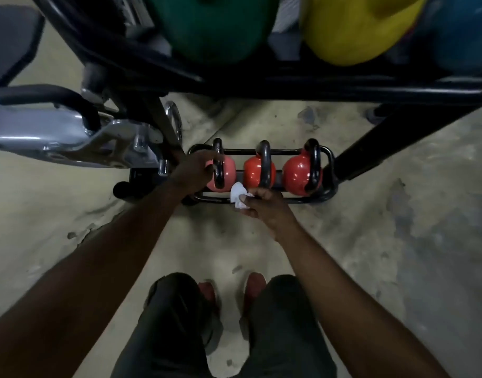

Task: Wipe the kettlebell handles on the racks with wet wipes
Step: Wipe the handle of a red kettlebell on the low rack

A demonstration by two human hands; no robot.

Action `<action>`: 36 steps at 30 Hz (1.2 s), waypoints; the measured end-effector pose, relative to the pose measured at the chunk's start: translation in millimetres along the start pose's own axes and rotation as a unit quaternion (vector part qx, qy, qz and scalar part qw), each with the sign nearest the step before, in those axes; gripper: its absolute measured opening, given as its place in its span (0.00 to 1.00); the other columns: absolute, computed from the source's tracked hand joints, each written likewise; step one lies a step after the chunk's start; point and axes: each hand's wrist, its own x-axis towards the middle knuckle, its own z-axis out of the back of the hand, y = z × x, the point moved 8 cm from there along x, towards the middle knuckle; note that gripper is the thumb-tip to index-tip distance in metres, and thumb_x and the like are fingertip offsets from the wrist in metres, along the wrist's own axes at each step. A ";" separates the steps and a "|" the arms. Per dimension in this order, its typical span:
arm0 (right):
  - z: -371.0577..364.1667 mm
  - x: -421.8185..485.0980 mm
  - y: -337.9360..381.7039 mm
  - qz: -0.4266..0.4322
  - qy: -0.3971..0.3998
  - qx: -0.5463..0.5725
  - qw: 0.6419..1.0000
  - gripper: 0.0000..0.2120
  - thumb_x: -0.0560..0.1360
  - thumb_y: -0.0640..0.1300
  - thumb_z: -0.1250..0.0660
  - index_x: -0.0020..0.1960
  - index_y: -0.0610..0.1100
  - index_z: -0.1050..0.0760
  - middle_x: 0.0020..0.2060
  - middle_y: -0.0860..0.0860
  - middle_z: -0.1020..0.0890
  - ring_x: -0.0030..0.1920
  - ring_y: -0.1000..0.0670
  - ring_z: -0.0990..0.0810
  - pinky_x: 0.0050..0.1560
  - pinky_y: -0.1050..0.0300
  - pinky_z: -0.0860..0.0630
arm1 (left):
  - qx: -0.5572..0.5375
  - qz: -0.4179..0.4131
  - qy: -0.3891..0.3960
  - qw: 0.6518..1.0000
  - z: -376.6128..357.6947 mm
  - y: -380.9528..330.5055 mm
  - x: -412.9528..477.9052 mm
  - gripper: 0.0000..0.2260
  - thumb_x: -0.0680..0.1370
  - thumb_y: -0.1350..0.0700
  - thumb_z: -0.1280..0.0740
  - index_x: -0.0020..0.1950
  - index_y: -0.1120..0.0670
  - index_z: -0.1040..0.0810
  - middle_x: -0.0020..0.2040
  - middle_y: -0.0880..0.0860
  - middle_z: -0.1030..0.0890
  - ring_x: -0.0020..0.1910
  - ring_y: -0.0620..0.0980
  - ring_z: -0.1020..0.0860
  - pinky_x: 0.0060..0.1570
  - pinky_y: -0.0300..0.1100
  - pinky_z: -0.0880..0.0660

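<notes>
Three kettlebells (297, 173) sit in a low rack (329, 173) on the floor. Left hand (192, 170) lies over the pink bell (228, 170), its fingers (211, 156) reaching the black handle (220, 175), probably to steady it. Whether they close round it cannot be told. Right hand (267, 208) pinches a crumpled wipe (238, 196) between thumb and fingers. The wipe projects just ahead of those fingers, beside the handle's near end and above the front rail. Judgement: this handle is about to be wiped. Both red bells (257, 170) lie beyond the right fingers, untouched.
</notes>
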 end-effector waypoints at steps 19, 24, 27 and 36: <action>-79.4 156.1 -69.3 0.572 -0.047 -0.572 0.586 0.13 0.74 0.44 0.31 0.57 0.42 0.19 0.53 0.44 0.22 0.53 0.45 0.28 0.48 0.55 0.28 | -0.234 0.042 0.007 0.971 -63.9 134.8 155.1 0.19 0.75 0.59 0.26 0.65 0.55 0.22 0.64 0.56 0.22 0.58 0.56 0.19 0.59 0.56 0.22; -103.9 152.1 -84.2 0.596 -0.042 -0.654 0.464 0.07 0.69 0.43 0.28 0.47 0.45 0.16 0.46 0.48 0.22 0.49 0.45 0.26 0.48 0.50 0.35 | -0.295 0.038 0.002 0.955 -68.3 142.0 155.9 0.10 0.72 0.61 0.24 0.51 0.53 0.20 0.58 0.62 0.18 0.57 0.60 0.19 0.57 0.64 0.23; -109.9 149.9 -79.1 0.586 -0.059 -0.658 0.468 0.06 0.68 0.45 0.26 0.45 0.46 0.15 0.45 0.49 0.21 0.48 0.47 0.29 0.48 0.52 0.35 | -0.304 0.041 -0.001 0.952 -67.8 136.9 151.8 0.12 0.70 0.62 0.23 0.51 0.55 0.19 0.56 0.61 0.17 0.56 0.60 0.18 0.55 0.64 0.22; -56.3 152.7 -73.0 0.520 -0.092 -0.445 0.724 0.05 0.72 0.36 0.27 0.44 0.45 0.16 0.43 0.51 0.22 0.45 0.54 0.26 0.44 0.64 0.30 | -0.295 0.031 -0.012 0.955 -67.2 136.8 149.1 0.11 0.71 0.60 0.23 0.51 0.54 0.19 0.54 0.57 0.17 0.52 0.54 0.17 0.50 0.52 0.19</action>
